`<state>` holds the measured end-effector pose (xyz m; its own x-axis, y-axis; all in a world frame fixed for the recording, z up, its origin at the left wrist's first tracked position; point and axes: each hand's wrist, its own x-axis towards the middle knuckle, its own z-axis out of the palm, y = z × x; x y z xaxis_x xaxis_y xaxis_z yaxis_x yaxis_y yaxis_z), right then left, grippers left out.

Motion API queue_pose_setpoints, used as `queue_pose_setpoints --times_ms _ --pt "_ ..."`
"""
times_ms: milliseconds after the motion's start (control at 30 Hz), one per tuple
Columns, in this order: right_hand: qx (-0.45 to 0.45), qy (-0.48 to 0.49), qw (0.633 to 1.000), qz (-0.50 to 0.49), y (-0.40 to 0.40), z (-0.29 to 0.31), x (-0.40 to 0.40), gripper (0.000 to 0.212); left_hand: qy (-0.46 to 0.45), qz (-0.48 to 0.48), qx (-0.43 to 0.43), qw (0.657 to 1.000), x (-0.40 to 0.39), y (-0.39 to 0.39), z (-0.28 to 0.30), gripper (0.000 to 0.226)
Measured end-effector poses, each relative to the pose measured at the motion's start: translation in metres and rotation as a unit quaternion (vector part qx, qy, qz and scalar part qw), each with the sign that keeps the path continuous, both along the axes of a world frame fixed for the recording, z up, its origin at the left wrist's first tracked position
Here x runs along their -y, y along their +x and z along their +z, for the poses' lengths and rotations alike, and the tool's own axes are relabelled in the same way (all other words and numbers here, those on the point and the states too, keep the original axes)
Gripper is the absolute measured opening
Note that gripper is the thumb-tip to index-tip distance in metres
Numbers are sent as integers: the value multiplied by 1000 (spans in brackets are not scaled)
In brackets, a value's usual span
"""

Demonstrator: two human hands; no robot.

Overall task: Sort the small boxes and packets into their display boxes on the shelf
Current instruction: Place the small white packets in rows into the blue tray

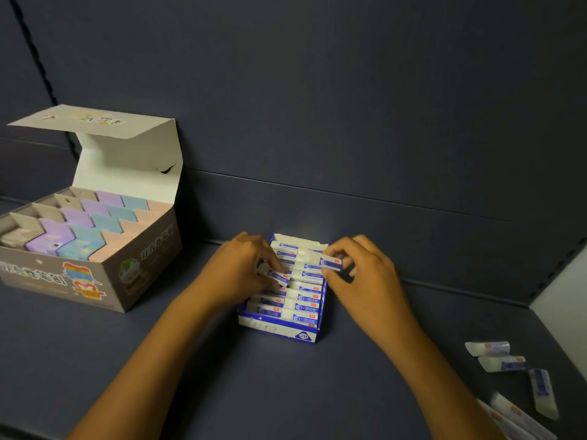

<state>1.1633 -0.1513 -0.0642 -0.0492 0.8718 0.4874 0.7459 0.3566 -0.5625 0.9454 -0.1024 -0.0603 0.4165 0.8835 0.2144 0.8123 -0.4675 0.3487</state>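
A small blue-and-white display box [279, 328] marked 2B stands on the dark shelf, filled with two rows of blue-and-white eraser packets [305, 308]. My left hand [244, 268] is at the box's left side and pinches one eraser packet [279, 277] over the left row. My right hand [359, 268] is at the box's right side and pinches another eraser packet [331, 262] above the right row, near the back.
A large grey display box [104, 281] with its lid up stands at the left, holding pastel purple, blue and pink small boxes. Several loose eraser packets [502, 363] lie on the shelf at the lower right. The shelf's back wall is close behind.
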Motion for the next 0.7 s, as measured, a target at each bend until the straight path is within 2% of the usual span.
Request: queue_pose_setpoints --times_ms 200,433,700 --pt "-18 -18 999 -20 -12 1 -21 25 22 8 -21 999 -2 3 -2 30" --pt "53 -47 997 -26 -8 -12 -20 28 76 4 -92 993 0 6 -5 31" --pt "99 -58 993 -23 -7 -18 -19 31 115 -3 -77 990 3 -4 -10 25"
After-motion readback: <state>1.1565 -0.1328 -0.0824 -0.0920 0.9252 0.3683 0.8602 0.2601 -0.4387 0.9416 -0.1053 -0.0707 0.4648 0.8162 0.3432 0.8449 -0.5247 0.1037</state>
